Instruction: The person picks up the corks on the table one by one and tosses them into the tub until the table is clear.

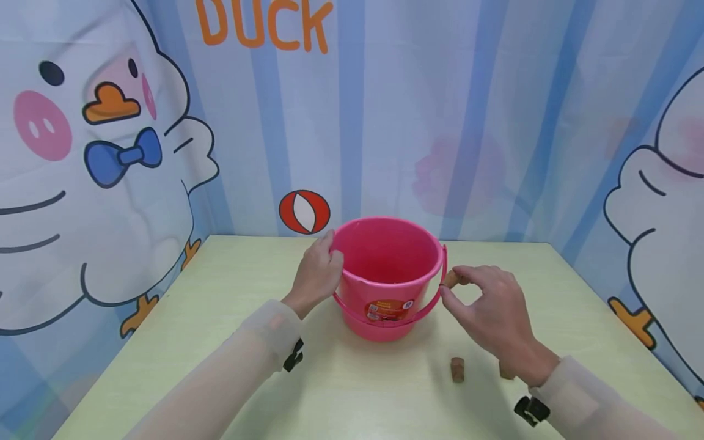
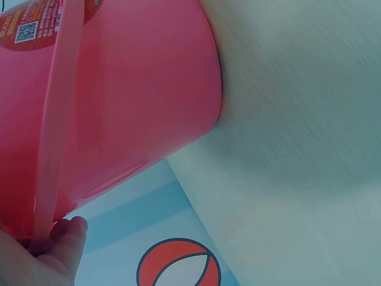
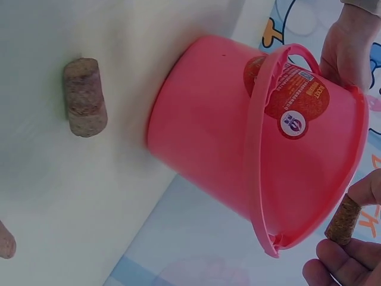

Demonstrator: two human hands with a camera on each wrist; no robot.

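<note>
A pink plastic bucket (image 1: 352, 299) stands on the table, with its handle hanging down across the front. My left hand (image 1: 318, 269) holds it by the left side of the rim, close to the handle's end. Between thumb and forefinger, my right hand (image 1: 492, 305) pinches a small brown cork (image 3: 343, 220) just outside the rim on the right. Another cork (image 1: 458, 370) is on the table in front of the bucket, to the right. Under the right wrist a further cork (image 1: 506, 371) is partly hidden in the head view.
The pale table (image 1: 264, 269) ends at the back against a blue striped curtain (image 1: 385, 122) printed with ducks. An orange label (image 1: 387, 310) is on the bucket's front. Both wrists wear black straps.
</note>
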